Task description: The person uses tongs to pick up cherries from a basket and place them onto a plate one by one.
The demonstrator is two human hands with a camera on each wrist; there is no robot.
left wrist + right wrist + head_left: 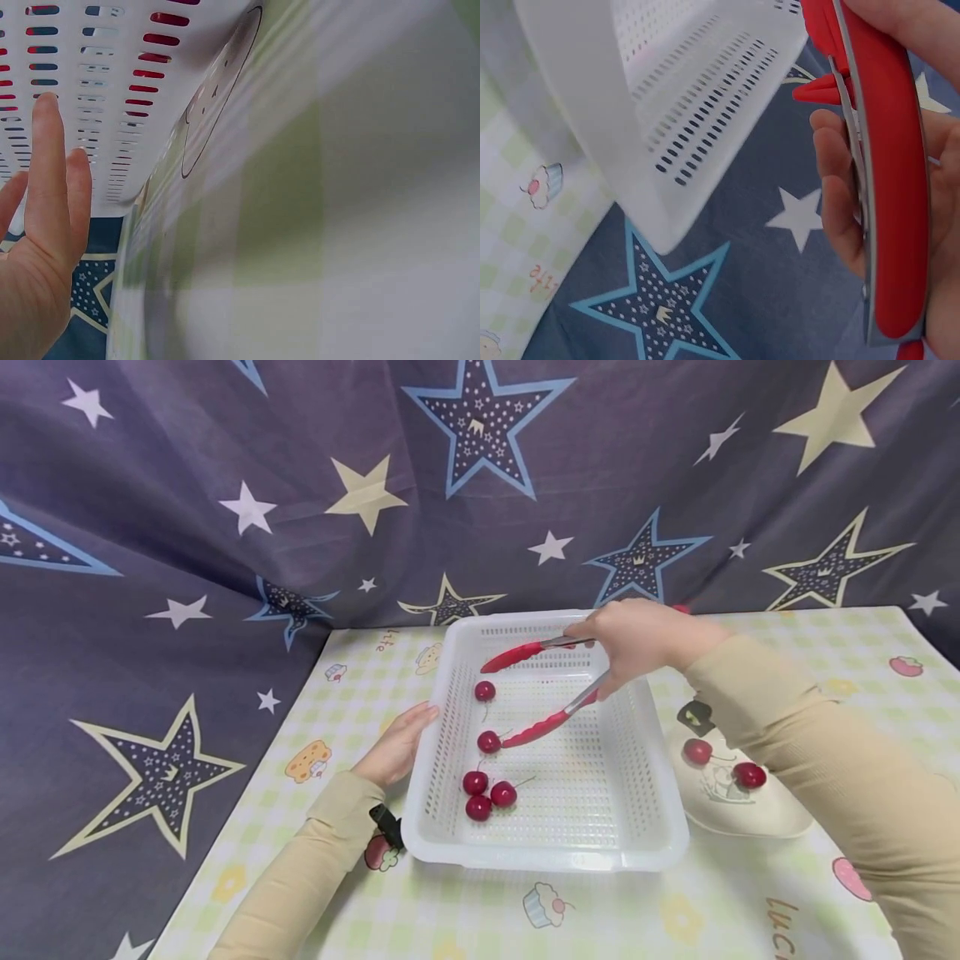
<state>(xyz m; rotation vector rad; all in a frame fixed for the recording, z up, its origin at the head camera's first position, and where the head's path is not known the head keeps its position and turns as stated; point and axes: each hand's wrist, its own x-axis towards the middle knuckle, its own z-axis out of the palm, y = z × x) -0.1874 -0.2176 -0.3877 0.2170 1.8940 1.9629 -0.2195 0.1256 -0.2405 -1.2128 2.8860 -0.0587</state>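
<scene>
1. Head view: table under a pale green checked cloth with cartoon prints; behind it hangs a grey-blue star-patterned curtain.
2. White perforated basket at the table's middle; five cherries lie in its left half.
3. White plate just right of the basket, holding two cherries.
4. Right hand, over the basket's far right rim, grips red tongs; the tips are spread apart, the lower one touching a cherry.
5. Left hand, fingers straight, rests against the basket's left wall.
</scene>
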